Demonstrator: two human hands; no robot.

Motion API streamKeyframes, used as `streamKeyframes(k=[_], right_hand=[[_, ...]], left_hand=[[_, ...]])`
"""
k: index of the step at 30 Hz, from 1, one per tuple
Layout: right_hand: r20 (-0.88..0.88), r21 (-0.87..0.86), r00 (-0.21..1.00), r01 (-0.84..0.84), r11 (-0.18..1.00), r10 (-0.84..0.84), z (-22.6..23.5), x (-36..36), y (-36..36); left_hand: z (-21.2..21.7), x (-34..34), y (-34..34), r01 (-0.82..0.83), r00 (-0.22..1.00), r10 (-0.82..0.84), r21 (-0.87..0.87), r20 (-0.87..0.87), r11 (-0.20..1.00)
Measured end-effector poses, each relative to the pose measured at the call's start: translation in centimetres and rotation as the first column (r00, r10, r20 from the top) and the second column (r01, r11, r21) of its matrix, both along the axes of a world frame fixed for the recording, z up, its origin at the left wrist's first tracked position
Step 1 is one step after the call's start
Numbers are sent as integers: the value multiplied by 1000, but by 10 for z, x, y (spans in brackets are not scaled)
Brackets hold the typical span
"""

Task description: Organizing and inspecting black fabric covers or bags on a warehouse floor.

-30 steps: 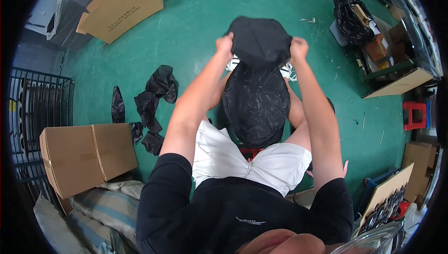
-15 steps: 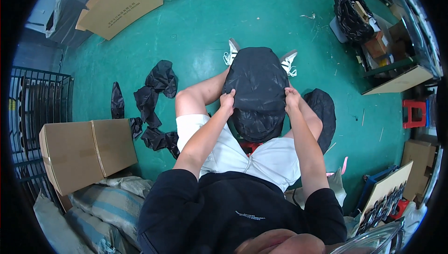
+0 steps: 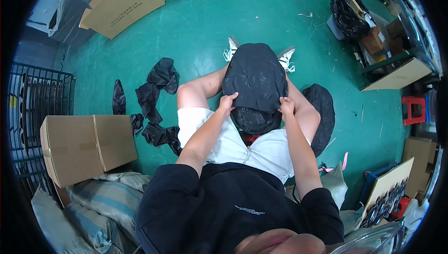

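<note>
A black plastic bag (image 3: 255, 81) with something bulky in it lies on my lap, between my knees. My left hand (image 3: 227, 102) grips its near left edge and my right hand (image 3: 285, 107) grips its near right edge. The bag's mouth faces me, with a bit of red showing just below it (image 3: 251, 138). I sit with legs stretched over the green floor (image 3: 210, 16), white shoes (image 3: 231, 48) past the bag.
Several crumpled black bags (image 3: 156, 93) lie on the floor to my left, another black bag (image 3: 322, 114) at my right. A closed cardboard box (image 3: 86, 146) stands at left, an open one (image 3: 123, 2) further off, a wire cage (image 3: 32, 109) at the far left, cluttered shelving (image 3: 382, 39) on the right.
I have lowered the black bag from held up at arm's length down onto my lap. Both hands slid from its top corners to its near edge.
</note>
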State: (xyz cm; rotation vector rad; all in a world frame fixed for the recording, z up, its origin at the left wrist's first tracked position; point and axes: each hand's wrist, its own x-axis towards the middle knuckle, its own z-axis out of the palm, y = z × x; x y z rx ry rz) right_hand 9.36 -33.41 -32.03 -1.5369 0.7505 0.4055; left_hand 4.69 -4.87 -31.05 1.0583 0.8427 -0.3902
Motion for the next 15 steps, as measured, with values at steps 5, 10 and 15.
streamKeyframes(k=[5,10,15], right_hand=[[-56,196,998,45,980,-35,7,2,-9],[-145,460,987,4,888,70,38,-4,4],[-174,402,984,45,915,28,26,-15,3]], left_hand=[[8,-5,-10,22,999,-23,-43,-30,999],[15,-13,-7,60,997,-65,-144,-28,988],[19,-12,-14,159,985,-170,-203,-40,966]])
